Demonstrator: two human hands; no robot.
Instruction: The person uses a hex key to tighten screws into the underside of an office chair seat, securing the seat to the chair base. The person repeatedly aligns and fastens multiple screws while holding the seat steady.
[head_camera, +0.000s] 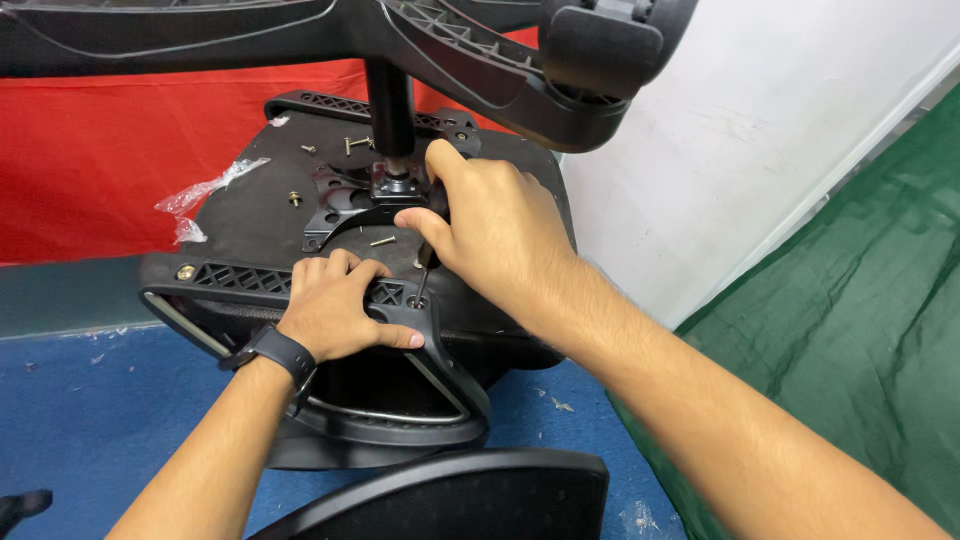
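An upturned black office chair seat (250, 215) lies before me, its metal mounting plate (345, 200) and gas post (390, 110) pointing up. My left hand (335, 305), with a dark wrist band, presses down on the black plastic armrest bracket (260, 280). My right hand (490, 225) grips a slim dark tool (423, 275) held upright, its tip at a bolt hole in the bracket. Loose screws (355, 145) lie on the seat underside.
The chair's star base (480, 60) hangs overhead across the top. A red cloth (90, 170) stands behind, a white wall (760, 130) to the right, green sheeting (860, 300) at the right, blue floor (80, 420) below. A black curved part (450, 495) sits at the bottom.
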